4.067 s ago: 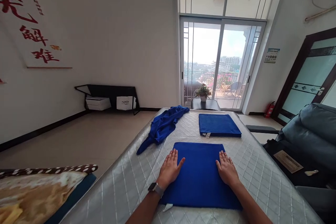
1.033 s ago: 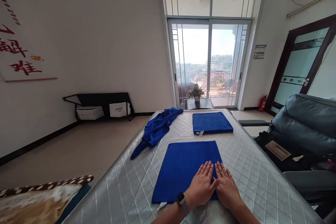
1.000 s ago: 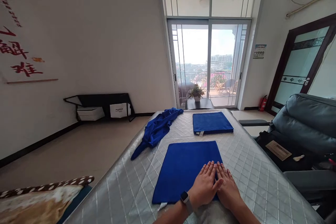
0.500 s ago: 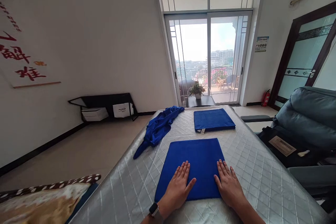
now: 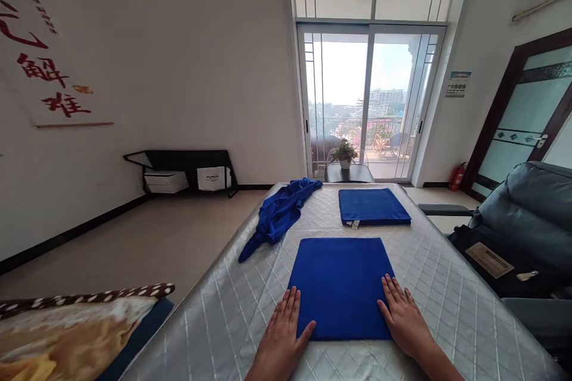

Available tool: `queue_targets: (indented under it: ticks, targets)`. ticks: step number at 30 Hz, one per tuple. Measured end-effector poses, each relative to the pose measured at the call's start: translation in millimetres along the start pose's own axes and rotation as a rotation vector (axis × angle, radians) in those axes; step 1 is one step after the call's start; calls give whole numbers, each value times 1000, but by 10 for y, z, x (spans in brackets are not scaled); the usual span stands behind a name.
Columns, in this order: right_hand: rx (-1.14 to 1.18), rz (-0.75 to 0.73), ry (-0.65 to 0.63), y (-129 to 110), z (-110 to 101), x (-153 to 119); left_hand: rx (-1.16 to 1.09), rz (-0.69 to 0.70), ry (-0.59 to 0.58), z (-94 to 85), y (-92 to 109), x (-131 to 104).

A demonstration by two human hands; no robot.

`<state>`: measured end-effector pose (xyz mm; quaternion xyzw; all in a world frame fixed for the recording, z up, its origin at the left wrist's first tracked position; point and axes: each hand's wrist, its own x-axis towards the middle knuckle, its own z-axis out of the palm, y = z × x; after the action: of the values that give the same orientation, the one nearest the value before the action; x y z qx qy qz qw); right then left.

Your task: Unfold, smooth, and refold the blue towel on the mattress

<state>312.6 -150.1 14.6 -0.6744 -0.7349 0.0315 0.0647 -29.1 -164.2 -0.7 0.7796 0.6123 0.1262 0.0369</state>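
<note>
Left hand [image 5: 279, 330]: 1 of our 2, unclenched, palm down, fingers straight, at the left edge of the folded cloth [image 5: 342, 289], its thumb lying on it.
Right hand [image 5: 406, 320]: also unclenched and flat, fingertips and thumb on the folded cloth's right edge.
Folded cloth: we count 1, deep blue, smooth, flat and straight-edged, on the silver quilted cover [image 5: 440, 286], between our 2 hands.
Crumpled cloth [image 5: 281, 214]: 1, the same blue, bunched lengthwise in wrinkles, beyond the folded cloth and to its left.
Blue stack [image 5: 374, 205]: 1, squared, beyond the folded cloth and slightly right; we cannot tell how many layers.
Potted plant [image 5: 344, 153]: 1, on 1 dark chair [image 5: 348, 174], well beyond the folded cloth.
</note>
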Motion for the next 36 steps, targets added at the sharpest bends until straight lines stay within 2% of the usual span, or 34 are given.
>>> queue_targets:
  ticks: [6, 10, 13, 16, 19, 22, 24, 27, 30, 31, 33, 36]
  targets:
    - [-28, 20, 23, -11, -96, 56, -13, -3, 38, 93, -55, 4]
    - [-37, -19, 27, -64, -281, 339, -8, -16, 62, 118, -26, 15]
    - [-49, 7, -13, -104, -358, 619, 1, -30, 61, 116, -15, 11]
    - [-35, 43, -36, -100, -285, 816, 16, -31, 36, 121, -54, 0]
    - [-19, 60, -30, -61, -133, 893, 48, -72, 26, 112, -42, 40]
    - [-2, 52, -15, -27, -39, 901, 54, -55, 43, 44, 227, 212]
    - [3, 45, -5, -16, -29, 895, 16, 77, 37, -15, 583, 413]
    - [-25, 12, -1, 8, -41, 881, -73, 334, -20, -36, 1222, 791]
    - [-68, -39, -22, 65, -33, 873, -133, 424, -42, 75, 1686, 1156]
    - [-71, -51, -30, 89, -25, 875, -139, 415, -43, 132, 1762, 1254]
    - [-53, -45, -38, 130, -5, 891, -129, 370, -41, 244, 1789, 1399]
    - [-16, 2, -36, 149, 19, 932, -88, 294, -36, 324, 1577, 1479]
